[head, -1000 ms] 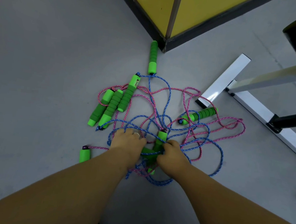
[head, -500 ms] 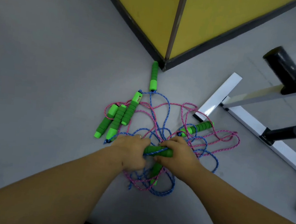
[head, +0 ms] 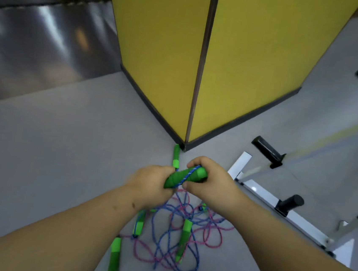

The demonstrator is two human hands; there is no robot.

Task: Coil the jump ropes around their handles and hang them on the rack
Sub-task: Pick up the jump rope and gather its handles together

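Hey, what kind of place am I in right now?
Probably a gym or sports hall: grey floor, a yellow padded pillar, a white rack with black pegs, and jump ropes tangled on the floor.

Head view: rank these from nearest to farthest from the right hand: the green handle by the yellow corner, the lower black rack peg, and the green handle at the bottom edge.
1. Green handle by the yellow corner, just left of the right hand.
2. Lower black rack peg, off to its right.
3. Green handle at the bottom edge, far down-left, beside the left forearm.
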